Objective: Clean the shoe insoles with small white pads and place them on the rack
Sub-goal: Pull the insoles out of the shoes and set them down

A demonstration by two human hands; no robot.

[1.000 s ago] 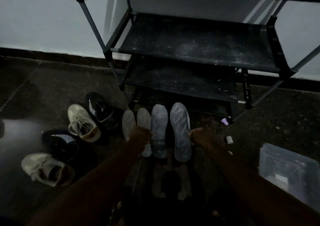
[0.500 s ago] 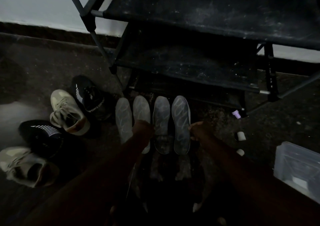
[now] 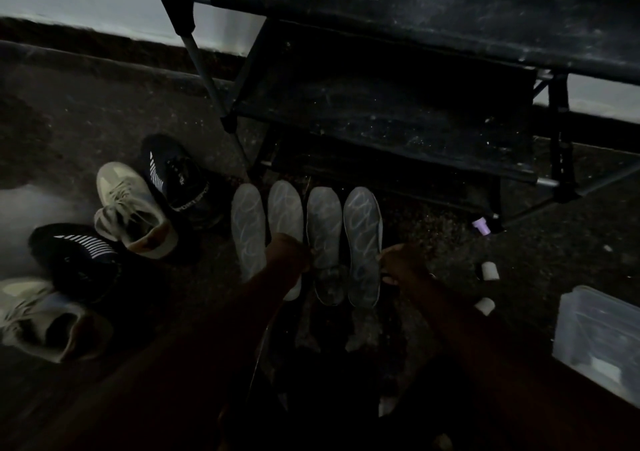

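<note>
Dim light. Four insoles [image 3: 323,229] lie side by side on the floor [image 3: 86,111], toes toward the front edge of the black rack [image 3: 398,111]. Left hand [image 3: 289,255] sits over the second insole from the left, and right hand [image 3: 403,265] is at the fourth's outer edge; grips too dark to read. Sneakers [image 3: 133,208] lie to their left, white pads [image 3: 489,270] and a clear box [image 3: 595,333] to their right.

The black shoe [image 3: 176,177] nearest the rack [image 3: 398,104] has a band round its opening with pale letters on it. They look like part of the word SPORT, but they are too blurry to be sure. Nothing else can be read.
</note>
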